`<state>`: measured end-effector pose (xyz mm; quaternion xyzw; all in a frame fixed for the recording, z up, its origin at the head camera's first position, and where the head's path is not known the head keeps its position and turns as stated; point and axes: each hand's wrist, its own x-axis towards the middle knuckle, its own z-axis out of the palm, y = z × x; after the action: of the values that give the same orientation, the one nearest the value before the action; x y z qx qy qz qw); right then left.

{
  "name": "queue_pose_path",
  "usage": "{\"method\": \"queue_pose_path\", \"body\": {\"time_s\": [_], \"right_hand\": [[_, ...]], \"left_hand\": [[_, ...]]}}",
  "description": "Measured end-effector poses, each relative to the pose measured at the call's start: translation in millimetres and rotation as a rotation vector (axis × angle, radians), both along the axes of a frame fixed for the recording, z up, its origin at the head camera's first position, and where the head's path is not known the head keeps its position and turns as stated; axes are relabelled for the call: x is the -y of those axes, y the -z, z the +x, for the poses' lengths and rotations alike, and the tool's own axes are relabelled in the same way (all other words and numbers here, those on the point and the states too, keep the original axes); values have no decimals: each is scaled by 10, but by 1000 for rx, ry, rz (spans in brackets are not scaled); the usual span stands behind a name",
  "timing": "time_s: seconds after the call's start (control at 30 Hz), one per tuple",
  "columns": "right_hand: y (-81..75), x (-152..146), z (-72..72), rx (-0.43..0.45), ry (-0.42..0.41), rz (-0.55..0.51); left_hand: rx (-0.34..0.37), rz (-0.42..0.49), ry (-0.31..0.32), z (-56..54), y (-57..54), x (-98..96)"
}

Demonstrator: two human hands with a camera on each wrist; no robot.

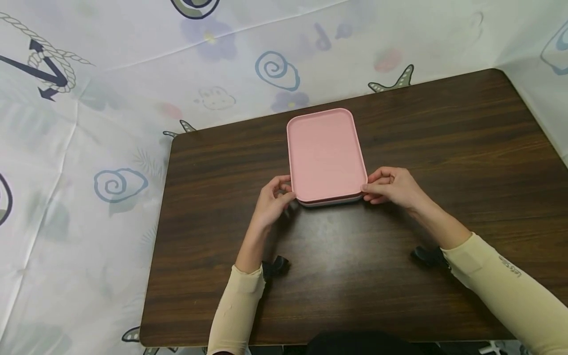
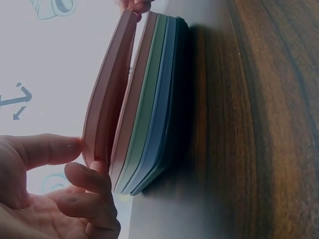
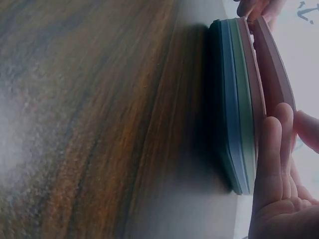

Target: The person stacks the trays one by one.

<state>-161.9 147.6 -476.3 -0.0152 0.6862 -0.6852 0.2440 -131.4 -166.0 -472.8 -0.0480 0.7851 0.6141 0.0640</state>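
A pink rectangular tray [image 1: 327, 153] with rounded corners tops a stack of similar trays. Its near edge is lifted a little off the stack, leaving a gap that both wrist views show. Under it lie another pink tray [image 2: 134, 114], a green tray [image 2: 144, 109], a blue tray [image 2: 162, 104] and a dark one at the bottom. At the near left corner my left hand [image 1: 271, 199] pinches the top tray between thumb and fingers. My right hand [image 1: 392, 186] pinches the near right corner, thumb on the rim and fingers beneath.
The stack stands on a dark wood-grain table [image 1: 222, 236], towards its far edge. A white patterned cloth [image 1: 133, 98] hangs behind and to the left. Black straps [image 1: 276, 266] show at both wrists, below pale yellow sleeves [image 1: 237, 305].
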Motion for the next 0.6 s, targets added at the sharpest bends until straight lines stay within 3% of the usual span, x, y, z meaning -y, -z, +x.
{"method": "queue_pose_path", "body": {"time_s": [0.3,0.6], "right_hand": [[43,11,-4,-12,1,13],[60,13,3,-48,2,66]], "left_hand": [[-18,-36,5,2,38,-5],[-46,-145,-6,32,37,-27]]}}
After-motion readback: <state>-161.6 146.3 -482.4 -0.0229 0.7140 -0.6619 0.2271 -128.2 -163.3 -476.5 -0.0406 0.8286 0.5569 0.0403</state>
